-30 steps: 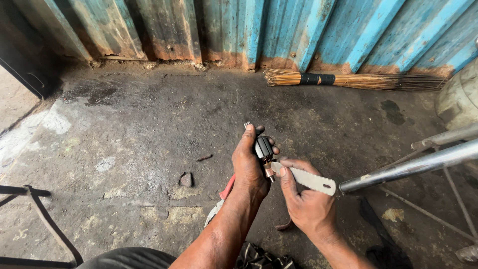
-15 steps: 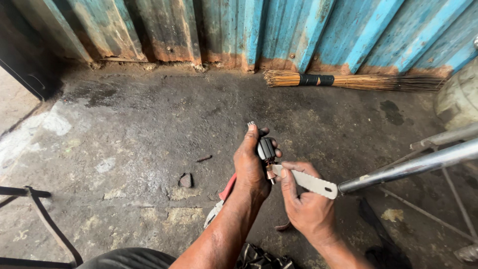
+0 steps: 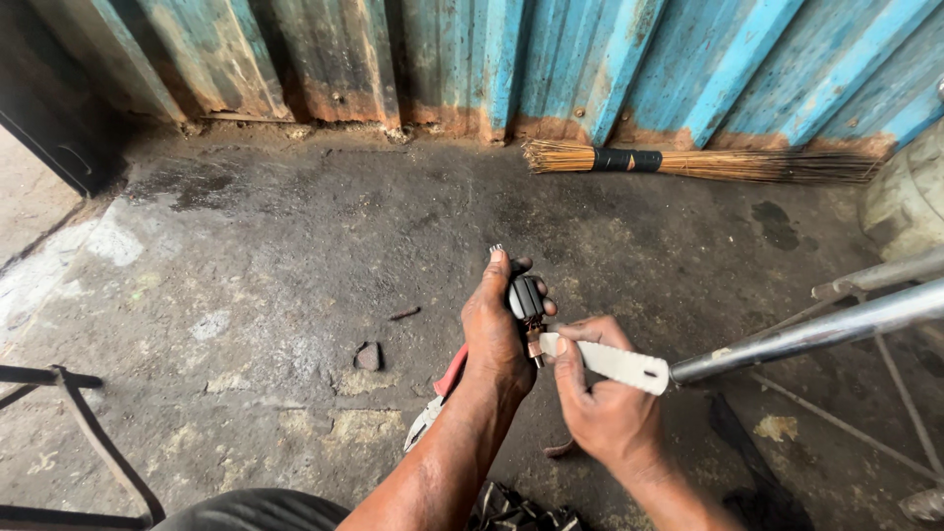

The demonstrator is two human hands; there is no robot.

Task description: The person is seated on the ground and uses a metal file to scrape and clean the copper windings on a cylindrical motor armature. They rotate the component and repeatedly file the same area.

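Little has moved since the earlier frames: the left hand (image 3: pixel 499 334) sits a touch lower and closer to the right hand (image 3: pixel 605 408), and the flat white blade (image 3: pixel 612 362) holds nearly the same line against the part as before. The floor and its litter are unchanged.

The small dark part (image 3: pixel 526 297), rounded and ribbed with a copper-coloured tab at its lower end, is gripped upright in the left hand, fingers wrapped behind it, one fingertip standing above its top. The right hand is clenched around the near end of the blade, thumb pressed on top, and the blade tip meets the copper tab just below the dark body. The work looks to be under way and not finished: blade and tab are in contact, the part appears whole, and no loose piece shows beneath the hands. Whether any material has come off the tab cannot be told.

Below the left wrist, a red-handled tool (image 3: pixel 440 398) lies on the concrete floor (image 3: pixel 295 256). Right of the right hand, a shiny metal tube (image 3: pixel 816 334) runs out to the frame edge, its end just beside the far end of the blade. Left of the hands lies a small stone (image 3: pixel 368 356). Well beyond the hands, a stick broom (image 3: pixel 688 160) lies along the foot of a blue corrugated wall (image 3: pixel 590 59).
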